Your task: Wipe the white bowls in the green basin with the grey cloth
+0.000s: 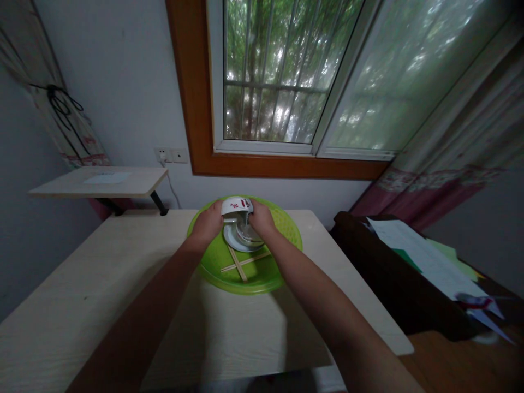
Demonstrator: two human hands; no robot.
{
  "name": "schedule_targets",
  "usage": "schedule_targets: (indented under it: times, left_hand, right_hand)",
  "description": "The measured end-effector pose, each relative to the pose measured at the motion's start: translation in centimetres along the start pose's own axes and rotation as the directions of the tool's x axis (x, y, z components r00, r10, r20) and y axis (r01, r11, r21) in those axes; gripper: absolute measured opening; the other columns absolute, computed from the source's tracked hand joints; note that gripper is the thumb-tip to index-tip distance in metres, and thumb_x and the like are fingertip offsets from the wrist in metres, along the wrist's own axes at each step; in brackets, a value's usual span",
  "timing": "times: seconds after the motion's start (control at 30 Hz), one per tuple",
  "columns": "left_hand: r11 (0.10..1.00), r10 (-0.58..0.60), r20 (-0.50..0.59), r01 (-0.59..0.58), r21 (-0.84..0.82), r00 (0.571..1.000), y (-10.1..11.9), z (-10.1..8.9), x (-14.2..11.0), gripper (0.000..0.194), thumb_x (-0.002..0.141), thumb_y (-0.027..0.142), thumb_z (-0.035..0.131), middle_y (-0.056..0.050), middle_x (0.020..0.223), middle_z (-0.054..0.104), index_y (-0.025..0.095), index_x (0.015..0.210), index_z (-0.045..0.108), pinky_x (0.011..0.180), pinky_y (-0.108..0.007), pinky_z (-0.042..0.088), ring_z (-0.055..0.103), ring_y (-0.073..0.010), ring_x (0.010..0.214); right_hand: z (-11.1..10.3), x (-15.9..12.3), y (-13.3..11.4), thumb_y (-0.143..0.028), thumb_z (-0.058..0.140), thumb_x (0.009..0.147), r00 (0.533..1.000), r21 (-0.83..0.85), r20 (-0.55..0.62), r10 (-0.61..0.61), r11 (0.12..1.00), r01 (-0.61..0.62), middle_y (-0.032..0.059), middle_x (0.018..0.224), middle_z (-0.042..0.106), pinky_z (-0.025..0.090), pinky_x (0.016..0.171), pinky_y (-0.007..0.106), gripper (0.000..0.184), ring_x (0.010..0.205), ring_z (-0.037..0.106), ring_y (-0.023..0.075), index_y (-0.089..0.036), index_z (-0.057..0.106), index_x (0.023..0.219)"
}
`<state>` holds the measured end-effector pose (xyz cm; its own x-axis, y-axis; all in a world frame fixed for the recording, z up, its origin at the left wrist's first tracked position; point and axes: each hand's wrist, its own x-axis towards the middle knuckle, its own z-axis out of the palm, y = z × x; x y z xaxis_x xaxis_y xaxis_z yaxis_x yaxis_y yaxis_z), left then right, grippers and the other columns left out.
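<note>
My left hand (pixel 208 222) and my right hand (pixel 261 218) are closed on opposite sides of a white bowl (pixel 236 205) with red markings. The bowl is tilted over a green plastic basin (pixel 216 281). Under it, clear glassware (pixel 248 232) sits on a white plate (pixel 232 240) in the basin; the bowl and my right hand partly cover the glassware, so its exact shape is unclear. Pale chopsticks (pixel 238 265) lie crossed on the basin floor, in front of the plate.
The basin stands on a pale wooden table (pixel 102 289) near the wall and window (pixel 278 82). A raised shelf (pixel 102 183) with a paper on it is at the back left. Right of the table, papers (pixel 417 256) lie on a dark piece of furniture (pixel 368 267).
</note>
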<state>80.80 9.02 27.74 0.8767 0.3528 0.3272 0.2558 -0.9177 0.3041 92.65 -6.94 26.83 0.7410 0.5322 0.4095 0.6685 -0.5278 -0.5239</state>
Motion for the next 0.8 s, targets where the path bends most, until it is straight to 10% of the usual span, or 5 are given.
schedule_targets:
  times: [0.8]
  left_hand:
    - [0.940, 0.143, -0.158, -0.184, -0.287, 0.977, -0.6, 0.1, 0.1, 0.049, 0.095, 0.034, 0.061, -0.012, 0.139, 0.067, 0.020, 0.142, 0.056, 0.110, -0.039, 0.048, 0.064, -0.0272, 0.126]
  right_hand:
    - [1.2, 0.9, 1.4, -0.008, 0.055, 0.081, 0.996, 0.323, -0.055, 0.064, 0.945, -0.043, 0.0080, 0.115, 0.079, 0.054, 0.096, 0.034, 0.042, 0.106, 0.073, 0.0239, -0.017, 0.077, 0.116]
